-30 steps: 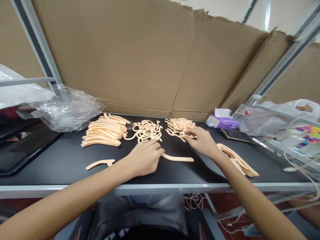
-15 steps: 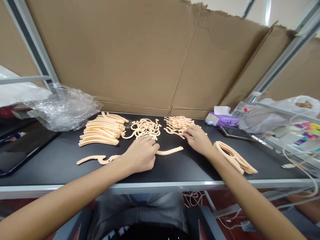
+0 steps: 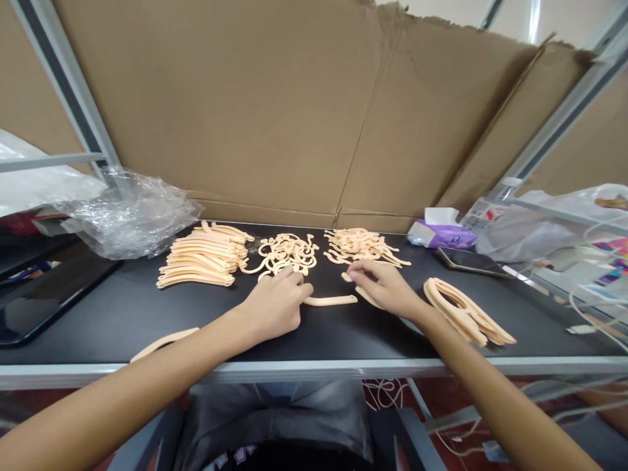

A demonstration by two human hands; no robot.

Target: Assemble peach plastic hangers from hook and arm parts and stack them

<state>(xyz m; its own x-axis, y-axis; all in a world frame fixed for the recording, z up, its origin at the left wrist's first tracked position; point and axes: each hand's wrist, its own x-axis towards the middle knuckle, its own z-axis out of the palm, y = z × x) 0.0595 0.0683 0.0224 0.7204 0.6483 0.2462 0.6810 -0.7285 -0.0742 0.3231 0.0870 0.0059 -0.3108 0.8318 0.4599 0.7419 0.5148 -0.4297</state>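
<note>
My left hand (image 3: 280, 302) is closed on a cream curved piece (image 3: 333, 301) whose arm sticks out to the right of it. Another curved arm (image 3: 164, 341) shows beyond my left forearm, near the table's front edge. Between thumb and fingers, my right hand (image 3: 380, 286) pinches a small cream piece (image 3: 347, 277), part of it hidden under the palm. Behind my left hand lies a heap of hook-shaped pieces (image 3: 289, 252). A pile of thin curved pieces (image 3: 360, 243) sits behind my right hand. Stacked long arms (image 3: 201, 255) are at the left.
Several joined cream pieces (image 3: 466, 311) lie right of my right hand. Farther right are a phone (image 3: 473, 261), a purple tissue pack (image 3: 441, 232) and a white cable (image 3: 581, 330). Clear plastic wrap (image 3: 137, 209) and a dark tray (image 3: 49, 294) are at the left. Cardboard (image 3: 275, 111) stands behind.
My right hand has drawn back from the thin-piece pile toward my left hand, with a small piece in its fingers. The piece in my left hand has tilted, its left arm dropping toward the front edge.
</note>
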